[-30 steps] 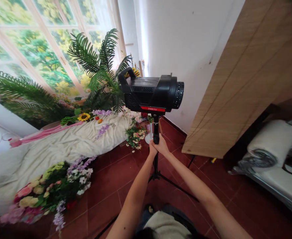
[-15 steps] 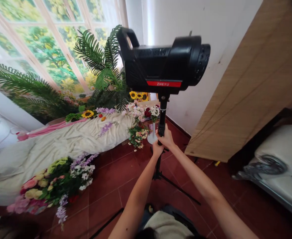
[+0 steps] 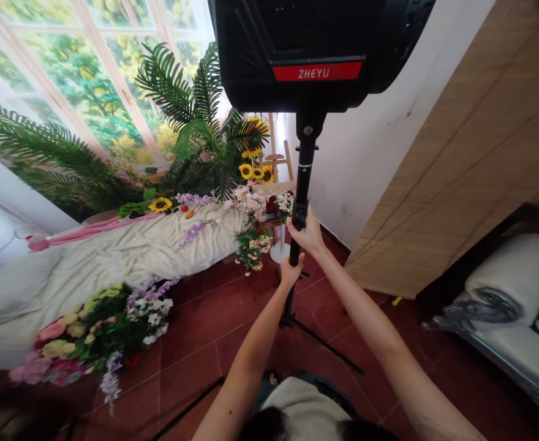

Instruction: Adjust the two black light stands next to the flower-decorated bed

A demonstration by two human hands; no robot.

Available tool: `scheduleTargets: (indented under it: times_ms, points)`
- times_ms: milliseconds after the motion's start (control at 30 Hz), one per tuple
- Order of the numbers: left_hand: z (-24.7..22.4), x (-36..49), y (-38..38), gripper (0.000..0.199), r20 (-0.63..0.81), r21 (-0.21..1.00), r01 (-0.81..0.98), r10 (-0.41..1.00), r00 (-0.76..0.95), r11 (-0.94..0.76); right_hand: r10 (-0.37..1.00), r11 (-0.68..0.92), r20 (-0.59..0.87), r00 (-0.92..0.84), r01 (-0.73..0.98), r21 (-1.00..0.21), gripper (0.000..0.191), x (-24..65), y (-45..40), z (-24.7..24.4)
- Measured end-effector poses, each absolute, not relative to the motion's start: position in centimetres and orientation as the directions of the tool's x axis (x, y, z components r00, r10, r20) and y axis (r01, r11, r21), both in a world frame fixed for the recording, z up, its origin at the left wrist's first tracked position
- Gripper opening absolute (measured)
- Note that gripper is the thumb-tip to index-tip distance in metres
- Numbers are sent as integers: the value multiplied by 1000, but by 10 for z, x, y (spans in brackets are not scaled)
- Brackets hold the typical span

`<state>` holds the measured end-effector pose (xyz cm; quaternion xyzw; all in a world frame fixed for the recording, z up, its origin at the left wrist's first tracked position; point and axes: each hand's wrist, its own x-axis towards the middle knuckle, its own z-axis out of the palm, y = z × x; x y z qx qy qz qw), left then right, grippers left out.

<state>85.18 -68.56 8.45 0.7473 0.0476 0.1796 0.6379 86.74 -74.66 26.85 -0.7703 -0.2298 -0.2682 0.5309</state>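
The right hand (image 3: 310, 231) wraps the upright black metal pole (image 3: 303, 184) at its thicker black plastic collar (image 3: 299, 214), the grip closed with the thumb across the near side. Just below, the left hand (image 3: 291, 271) closes its own grip around the same pole, the two hands near each other but one above the other. On top of the pole sits a big black box-shaped lamp (image 3: 315, 37), cut off by the upper edge of the view; its red rectangular label (image 3: 318, 71) reads ZHEYU (in plain white capitals). Lower down, thin black tripod legs (image 3: 329, 345) spread over the dark red tiled floor (image 3: 196, 343).

To the left lies a long surface draped in a wrinkled cream cloth (image 3: 136, 251), with a yellow sunflower (image 3: 160, 204) and a pink cloth strip (image 3: 95, 228) along its far side. A mixed bouquet of pink, cream, white and purple flowers (image 3: 99, 337) stands at its near side. Green feathery palm fronds (image 3: 168, 86) rise on the far side, before a pale window frame (image 3: 99, 67). To the right, a tan slatted screen (image 3: 439, 153) leans diagonally, near white padded furniture with silver trim (image 3: 508, 269).
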Motion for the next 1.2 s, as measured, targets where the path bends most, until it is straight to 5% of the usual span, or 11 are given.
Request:
scheduleTargets:
  times_ms: [267,433,700,833,967,1100,1200]
  points:
    - [83,853,-686,41,210,964,-146,308,928,-220,151,-268,593,791,611,-745,47,857,-756,269]
    - [80,855,-686,35,210,966,-151,300,930,-208,264,-194,472,841,526,-828,49,839,-794,221]
    - [100,847,-692,37,191,975,-144,307,932,-171,201,-189,204,958,243,-951,26,819,-822,113]
    - [106,844,-693,39,176,978,-133,297,939,-159,124,3,-12,992,-13,-1000,16,825,-809,102]
    - [103,845,-692,42,186,974,-135,296,937,-183,219,186,-312,925,-353,-917,12,829,-802,100]
    - [98,848,-691,43,189,969,-130,298,935,-208,195,18,-377,906,-387,-922,23,823,-807,99]
    - [96,848,-690,43,198,967,-135,300,933,-218,102,-263,-93,990,-64,-963,31,812,-816,99]
